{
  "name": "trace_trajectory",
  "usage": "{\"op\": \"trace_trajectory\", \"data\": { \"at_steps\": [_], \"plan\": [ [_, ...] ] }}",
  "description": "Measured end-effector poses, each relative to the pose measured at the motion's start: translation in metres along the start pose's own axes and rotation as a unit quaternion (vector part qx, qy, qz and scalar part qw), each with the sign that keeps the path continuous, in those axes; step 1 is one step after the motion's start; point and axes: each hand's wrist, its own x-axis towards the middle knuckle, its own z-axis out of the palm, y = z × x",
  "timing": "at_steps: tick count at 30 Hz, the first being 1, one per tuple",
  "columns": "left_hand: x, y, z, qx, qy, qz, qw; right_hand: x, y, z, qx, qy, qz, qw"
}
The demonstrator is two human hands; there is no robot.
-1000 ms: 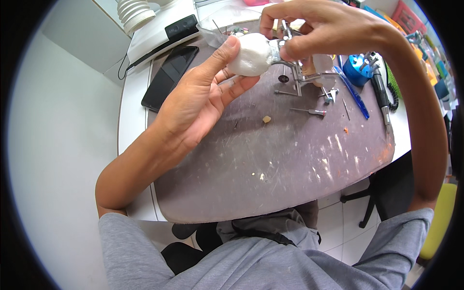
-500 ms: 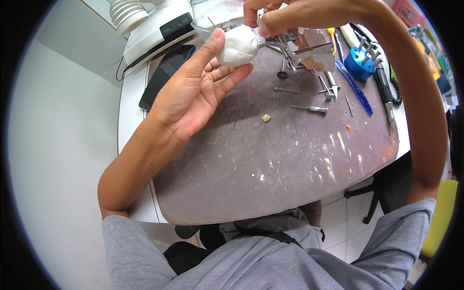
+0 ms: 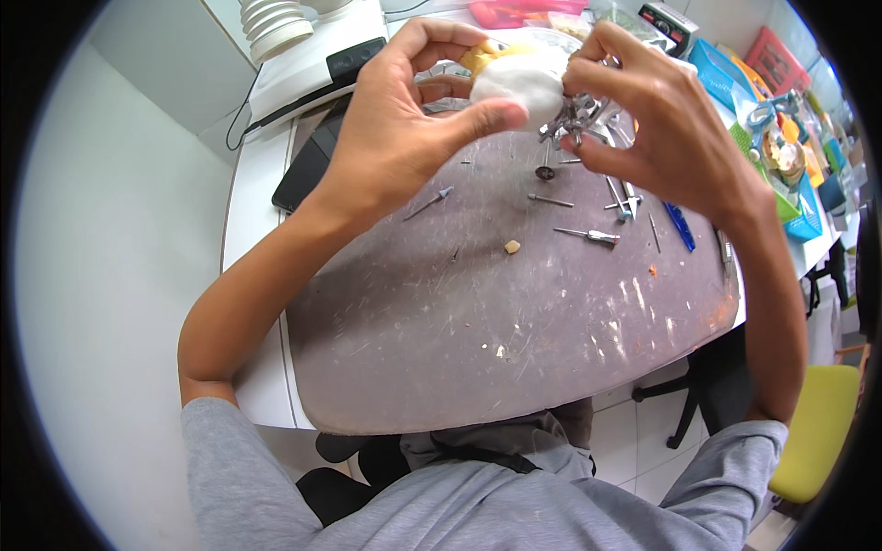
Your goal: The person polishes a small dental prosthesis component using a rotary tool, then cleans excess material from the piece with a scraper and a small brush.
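Above the far part of the work mat, my left hand (image 3: 390,138) is closed around a dental cast, its thumb across the rounded white plaster (image 3: 519,87) and its fingers by the yellow stone part (image 3: 485,55). A metal articulator (image 3: 579,118) is joined to the plaster. My right hand (image 3: 657,115) grips the articulator from the right with bent fingers and thumb. Under the hands, on the mat, lie a thin rotary bit (image 3: 430,203), a pin-like tool (image 3: 551,200), a small screwdriver (image 3: 590,236) and a small beige lump (image 3: 512,247).
The brown, scratched mat (image 3: 413,367) covers the table. A black flat device (image 3: 312,165) and a white machine with a ribbed hose (image 3: 276,32) stand at left. A blue pen (image 3: 679,226) lies at right, beyond it blue baskets (image 3: 717,69). A yellow-green chair (image 3: 818,432) stands lower right.
The cast has moved right and turned, so yellow stone now shows. My left thumb has come across the plaster's front. My right hand has come down to the articulator's right side.
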Motion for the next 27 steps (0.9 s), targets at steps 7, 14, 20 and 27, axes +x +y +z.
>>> {"op": "trace_trajectory", "data": {
  "at_steps": [7, 14, 20, 27],
  "plan": [
    [-0.005, -0.012, 0.004, 0.177, -0.008, 0.171, 0.969, -0.017, -0.011, 0.036, -0.001, 0.080, 0.037, 0.996],
    [-0.001, -0.011, 0.012, 0.218, -0.014, 0.218, 0.951, -0.043, -0.043, 0.042, -0.031, 0.128, 0.141, 0.981],
    [-0.002, -0.009, 0.015, 0.217, -0.012, 0.208, 0.954, -0.047, -0.047, 0.029, -0.119, 0.135, 0.068, 0.981],
    [0.009, 0.002, 0.006, 0.219, 0.020, 0.217, 0.951, -0.052, -0.047, 0.053, -0.045, -0.022, 0.131, 0.990]
  ]
}}
